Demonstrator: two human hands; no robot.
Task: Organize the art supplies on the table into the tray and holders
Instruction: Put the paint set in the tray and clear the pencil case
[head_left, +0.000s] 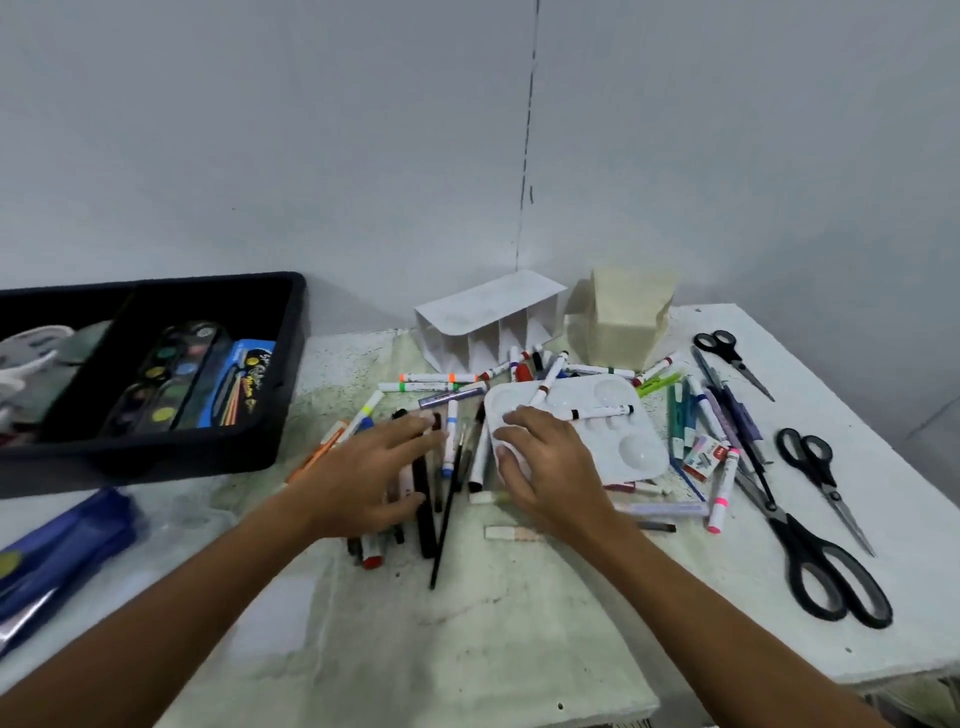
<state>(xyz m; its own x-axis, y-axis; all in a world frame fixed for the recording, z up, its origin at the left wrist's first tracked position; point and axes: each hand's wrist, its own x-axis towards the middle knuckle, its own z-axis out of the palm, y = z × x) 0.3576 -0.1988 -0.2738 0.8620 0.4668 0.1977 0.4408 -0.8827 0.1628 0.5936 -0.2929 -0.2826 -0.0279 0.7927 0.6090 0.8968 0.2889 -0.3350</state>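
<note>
The white paint palette (582, 423) lies flat in the middle of the desk (467, 623), and the right hand (540, 462) is already on its near-left corner — fingers spread over the top, thumb at the near edge. Whether the thumb has hooked under the rim is hard to say from this angle, so it reads as a resting or pressing hand, not a firm grip. Two markers (597, 412) lie loose across the palette's top and would likely slide off if it were tilted.

The left hand (374, 478) rests with relaxed fingers on a bundle of dark pens and brushes (426, 499) whose long axes run roughly away from the person, in line with the forearm — a sideways sweep would gather them.

The black tray (291, 364) sits at the far left, nearer the left hand; it already holds a watercolour set (166, 379), a blue packet and some pale items in its left compartment. The white divided holder (488, 322) lies on its side just behind the marker pile, its slots facing the person and apparently empty. The beige holder (623, 322) stands beside it; its inside cannot be seen. Three pairs of scissors (826, 483) lie at the right, well apart from both hands.
</note>
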